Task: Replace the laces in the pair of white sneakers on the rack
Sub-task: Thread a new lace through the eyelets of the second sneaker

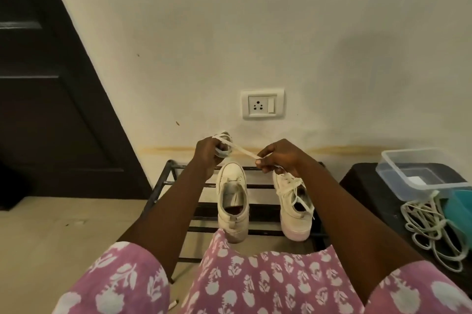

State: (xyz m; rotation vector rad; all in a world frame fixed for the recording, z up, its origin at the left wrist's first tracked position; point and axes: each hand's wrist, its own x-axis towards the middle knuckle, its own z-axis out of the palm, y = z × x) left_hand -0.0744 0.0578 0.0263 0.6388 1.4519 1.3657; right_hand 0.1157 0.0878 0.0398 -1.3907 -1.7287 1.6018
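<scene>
Cream-painted wall (255, 19) with a white switch-and-socket plate (262, 104) stood behind a black metal shoe rack (163, 180). A dark wooden door (51, 109) filled the left side above the pale floor (51, 232). Two white canvas sneakers sat side by side on the rack's top bars, toes toward the wall. The left sneaker (232, 201) was unlaced with its tongue lying open, while the right sneaker (291, 209) carried a loosely threaded white lace. Above the toes, both hands were raised with a flat white shoelace (240, 148) stretched between them. The left hand (205, 154) gripped a small coil of that shoelace, its fingers curled round the loops. The right hand (278, 157) pinched the other end of the stretch between thumb and fingers (265, 154), just over the right sneaker's toe. To the right, well apart from the rack's shoes, a low dark table (365, 186) carried a clear plastic box (419, 175) and a teal container (459, 209) cut off by the frame edge. A tangled bundle of white cord laces (429, 226) lay just beside them. Pink floral-printed clothing (255, 280) covered the lower foreground, with both bare forearms reaching out from it.
</scene>
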